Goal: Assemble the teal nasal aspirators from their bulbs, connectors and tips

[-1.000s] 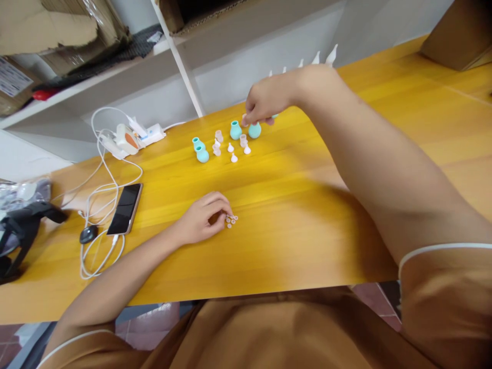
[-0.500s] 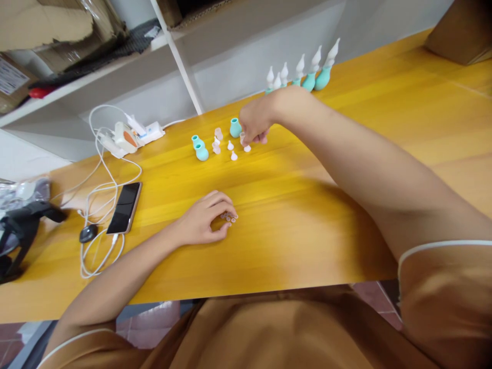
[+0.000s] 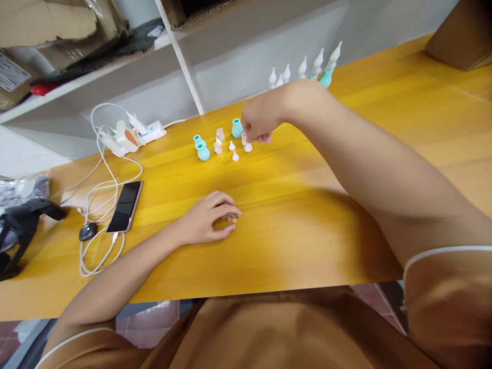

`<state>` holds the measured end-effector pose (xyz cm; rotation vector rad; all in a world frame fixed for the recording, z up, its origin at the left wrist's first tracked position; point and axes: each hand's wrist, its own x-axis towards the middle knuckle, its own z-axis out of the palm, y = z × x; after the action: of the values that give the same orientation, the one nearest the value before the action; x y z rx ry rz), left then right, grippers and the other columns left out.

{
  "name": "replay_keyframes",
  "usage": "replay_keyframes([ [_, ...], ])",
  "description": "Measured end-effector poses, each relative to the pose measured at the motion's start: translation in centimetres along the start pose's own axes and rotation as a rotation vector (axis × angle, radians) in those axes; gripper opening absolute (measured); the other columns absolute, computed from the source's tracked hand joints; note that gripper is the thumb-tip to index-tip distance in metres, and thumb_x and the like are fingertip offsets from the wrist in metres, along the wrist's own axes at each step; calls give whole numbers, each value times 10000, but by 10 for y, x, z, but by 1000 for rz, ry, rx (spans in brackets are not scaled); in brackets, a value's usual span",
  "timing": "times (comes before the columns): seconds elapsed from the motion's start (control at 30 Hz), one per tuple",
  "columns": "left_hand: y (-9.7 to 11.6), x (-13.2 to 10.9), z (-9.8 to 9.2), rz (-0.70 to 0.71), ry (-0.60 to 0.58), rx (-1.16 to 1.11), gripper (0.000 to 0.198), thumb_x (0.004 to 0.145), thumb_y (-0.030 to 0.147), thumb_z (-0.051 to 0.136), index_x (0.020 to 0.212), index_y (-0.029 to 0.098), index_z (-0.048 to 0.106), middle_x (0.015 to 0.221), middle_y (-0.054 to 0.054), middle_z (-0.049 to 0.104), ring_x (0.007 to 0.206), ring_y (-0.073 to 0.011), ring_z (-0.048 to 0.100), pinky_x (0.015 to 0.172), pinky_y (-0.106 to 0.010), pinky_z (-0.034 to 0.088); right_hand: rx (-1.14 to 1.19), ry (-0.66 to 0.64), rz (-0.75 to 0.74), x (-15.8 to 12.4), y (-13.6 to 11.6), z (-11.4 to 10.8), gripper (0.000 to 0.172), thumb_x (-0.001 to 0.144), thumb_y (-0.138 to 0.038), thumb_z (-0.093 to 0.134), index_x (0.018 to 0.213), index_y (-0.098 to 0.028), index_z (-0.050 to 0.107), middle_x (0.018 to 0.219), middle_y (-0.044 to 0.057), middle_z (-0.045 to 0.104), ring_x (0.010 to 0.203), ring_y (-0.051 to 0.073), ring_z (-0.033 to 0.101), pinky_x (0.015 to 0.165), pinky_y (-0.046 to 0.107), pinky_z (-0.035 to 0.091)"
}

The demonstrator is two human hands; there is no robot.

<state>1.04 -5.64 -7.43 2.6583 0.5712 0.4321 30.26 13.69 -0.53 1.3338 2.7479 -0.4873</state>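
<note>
My left hand (image 3: 211,218) rests on the wooden table with fingers curved and thumb apart, beside several tiny clear rings (image 3: 231,218). It grips nothing that I can see. Farther back, my right hand (image 3: 262,117) points down with its fingers closed; what they hold, if anything, is hidden. Right at its fingertips are a small clear cup (image 3: 243,138) and a white cone-shaped nozzle (image 3: 248,147). A teal rubber bulb (image 3: 237,129) stands just left of that hand. Two more white nozzles (image 3: 235,156), some clear cups (image 3: 218,148) and two teal bulbs (image 3: 203,152) are farther left.
Behind my right arm stands a row of teal bulbs with white tips (image 3: 326,77), partly covered by the arm. To the left lie a phone (image 3: 125,206), white cables and a power strip (image 3: 151,134). A cardboard box (image 3: 459,41) sits at the back right.
My left thumb and forefinger reach slightly farther right over the tiny rings. The right hand stays by the cup and nozzle, its wrist now covering more of the back row. The view shifts slightly.
</note>
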Motion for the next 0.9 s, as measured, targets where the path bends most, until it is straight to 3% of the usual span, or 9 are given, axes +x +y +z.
replay_keyframes([
  [0.1,0,0,1,14,1,8,288,1016,295,671,1292,226,718,1207,-115,691,1103,-235,675,990,-389,580,-90,18,-19,-37,-31,-5,382,959,-371,804,759,-46,776,607,-21,655,645,80,611,765,267,422],
  [0.17,0,1,3,10,20,13,260,1041,299,651,1275,224,738,1191,-112,699,1095,-228,680,978,-376,581,-89,19,-41,-62,-55,2,229,983,-239,761,806,-95,784,631,-14,676,605,85,574,713,260,387],
  [0.23,1,2,6,-14,52,21,225,1062,306,637,1228,223,763,1160,-104,707,1067,-217,681,955,-359,578,-43,12,-60,-83,-74,19,130,971,-151,719,864,-143,791,700,0,719,602,105,555,661,268,353],
  [0.33,6,4,10,-50,103,43,197,1068,325,649,1147,211,789,1115,-96,720,1019,-209,666,931,-356,561,49,62,-111,-101,-88,55,158,990,-130,653,921,-159,792,855,47,778,655,131,591,666,277,360],
  [0.5,10,8,14,-72,123,56,163,1060,315,669,1037,210,791,1050,-80,747,981,-209,627,936,-370,532,351,348,-104,-101,-85,116,172,1034,-298,624,986,-169,727,814,41,748,665,146,614,668,259,387],
  [0.6,9,9,14,-59,133,10,134,1053,287,678,1011,207,777,1012,-71,765,976,-207,624,928,-361,535,507,473,-90,-91,-81,135,196,1020,-332,616,946,-169,696,733,5,690,611,124,564,641,248,384],
  [0.73,8,8,12,-31,206,-55,60,1037,221,679,1054,201,732,967,-54,783,936,-188,658,930,-366,550,821,350,-145,-84,-74,135,276,999,-433,644,909,-174,666,662,-36,613,524,97,504,560,234,373],
  [0.9,2,-1,14,-133,430,-222,145,976,218,767,1099,197,694,987,-48,759,880,-150,712,841,-306,598,1189,267,-176,-90,-86,133,362,966,-523,728,940,-169,660,650,-47,578,496,84,455,494,237,346],
])
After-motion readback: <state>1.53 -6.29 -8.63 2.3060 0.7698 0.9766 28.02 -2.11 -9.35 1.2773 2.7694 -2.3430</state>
